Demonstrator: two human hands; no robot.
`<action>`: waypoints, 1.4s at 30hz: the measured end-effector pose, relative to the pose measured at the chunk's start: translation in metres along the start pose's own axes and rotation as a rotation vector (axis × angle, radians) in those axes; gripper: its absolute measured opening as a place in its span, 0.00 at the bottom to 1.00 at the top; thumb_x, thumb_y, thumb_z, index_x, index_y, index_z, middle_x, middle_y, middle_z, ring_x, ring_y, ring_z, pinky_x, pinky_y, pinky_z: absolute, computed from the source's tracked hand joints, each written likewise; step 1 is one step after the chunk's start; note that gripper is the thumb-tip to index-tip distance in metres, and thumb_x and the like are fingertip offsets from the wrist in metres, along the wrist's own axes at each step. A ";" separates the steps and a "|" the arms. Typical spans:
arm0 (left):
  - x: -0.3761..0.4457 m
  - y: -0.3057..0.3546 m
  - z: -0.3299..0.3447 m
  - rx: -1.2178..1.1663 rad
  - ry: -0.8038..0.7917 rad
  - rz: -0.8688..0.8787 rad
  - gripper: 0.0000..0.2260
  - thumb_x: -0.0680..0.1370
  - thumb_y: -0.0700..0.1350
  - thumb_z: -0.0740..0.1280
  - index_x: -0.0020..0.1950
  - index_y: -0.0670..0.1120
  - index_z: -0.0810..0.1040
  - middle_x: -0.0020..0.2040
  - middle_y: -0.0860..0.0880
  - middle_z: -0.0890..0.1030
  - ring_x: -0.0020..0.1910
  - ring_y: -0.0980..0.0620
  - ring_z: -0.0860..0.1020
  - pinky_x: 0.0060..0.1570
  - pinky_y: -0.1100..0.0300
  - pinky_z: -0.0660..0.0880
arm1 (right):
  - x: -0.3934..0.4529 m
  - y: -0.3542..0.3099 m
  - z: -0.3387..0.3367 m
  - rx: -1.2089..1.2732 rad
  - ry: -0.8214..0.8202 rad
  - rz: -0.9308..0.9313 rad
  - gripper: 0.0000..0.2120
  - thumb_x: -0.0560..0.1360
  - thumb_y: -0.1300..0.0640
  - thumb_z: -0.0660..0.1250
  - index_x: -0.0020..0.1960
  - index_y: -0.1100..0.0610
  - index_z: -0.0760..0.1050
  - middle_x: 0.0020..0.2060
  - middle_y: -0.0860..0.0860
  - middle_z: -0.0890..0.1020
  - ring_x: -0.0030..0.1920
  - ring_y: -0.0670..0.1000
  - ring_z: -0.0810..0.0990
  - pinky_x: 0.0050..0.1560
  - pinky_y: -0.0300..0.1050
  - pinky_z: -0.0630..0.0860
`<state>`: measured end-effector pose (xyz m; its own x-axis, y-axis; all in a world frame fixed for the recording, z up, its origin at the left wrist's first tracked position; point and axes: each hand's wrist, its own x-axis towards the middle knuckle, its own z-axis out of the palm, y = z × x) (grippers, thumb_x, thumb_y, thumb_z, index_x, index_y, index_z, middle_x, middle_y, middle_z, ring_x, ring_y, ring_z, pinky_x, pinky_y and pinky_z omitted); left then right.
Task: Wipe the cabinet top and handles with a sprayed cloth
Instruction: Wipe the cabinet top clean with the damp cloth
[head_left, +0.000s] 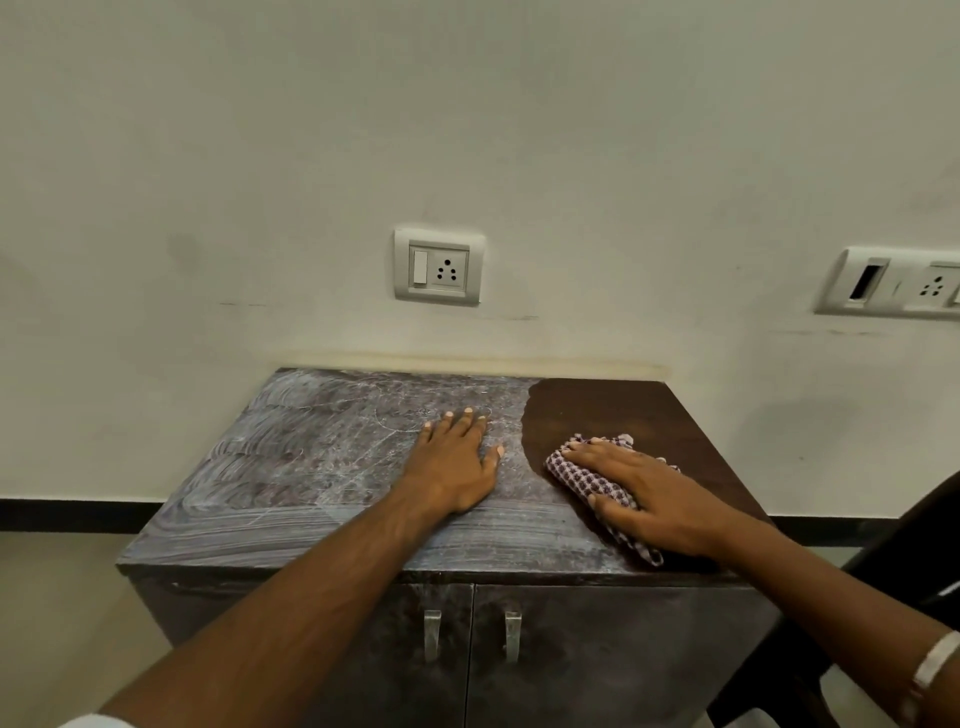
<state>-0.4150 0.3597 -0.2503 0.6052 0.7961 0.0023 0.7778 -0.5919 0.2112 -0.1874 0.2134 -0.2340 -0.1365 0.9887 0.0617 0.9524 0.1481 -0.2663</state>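
Note:
A low dark cabinet stands against the wall; its top (291, 467) is grey and streaked with dust on the left and middle, dark brown on the right strip. My left hand (457, 462) lies flat, palm down, on the dusty middle of the top. My right hand (644, 493) presses a checked purple-and-white cloth (582, 483) flat onto the top, right at the border between dusty and dark surface. Two metal handles, the left one (432, 634) and the right one (512, 635), hang on the front doors below the hands.
A white wall rises directly behind the cabinet, with a switch-and-socket plate (439, 266) above it and a second plate (893, 283) at the right. A black chair (883, 561) stands close to the cabinet's right side. Pale floor (57, 613) lies to the left.

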 end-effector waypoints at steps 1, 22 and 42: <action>0.000 0.000 0.000 -0.001 0.000 0.000 0.29 0.82 0.59 0.46 0.80 0.48 0.47 0.80 0.49 0.47 0.79 0.48 0.45 0.76 0.48 0.42 | 0.003 0.001 -0.001 -0.006 0.003 0.020 0.28 0.77 0.39 0.55 0.76 0.40 0.53 0.77 0.42 0.57 0.75 0.39 0.52 0.75 0.40 0.48; -0.014 0.000 -0.004 0.019 -0.012 -0.002 0.29 0.82 0.59 0.45 0.80 0.48 0.46 0.80 0.49 0.46 0.79 0.48 0.45 0.77 0.48 0.43 | -0.017 -0.022 0.013 -0.017 0.022 -0.074 0.31 0.75 0.36 0.50 0.77 0.43 0.55 0.76 0.40 0.58 0.75 0.38 0.51 0.76 0.42 0.48; -0.025 -0.001 -0.006 0.014 -0.023 0.000 0.29 0.82 0.60 0.46 0.80 0.49 0.46 0.80 0.49 0.46 0.79 0.48 0.45 0.76 0.48 0.43 | -0.025 -0.021 0.006 -0.001 0.032 -0.068 0.28 0.77 0.40 0.54 0.76 0.41 0.56 0.75 0.37 0.58 0.75 0.35 0.51 0.75 0.38 0.48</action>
<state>-0.4317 0.3414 -0.2447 0.6086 0.7932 -0.0202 0.7801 -0.5935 0.1980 -0.2052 0.1862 -0.2358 -0.1920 0.9752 0.1098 0.9417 0.2145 -0.2592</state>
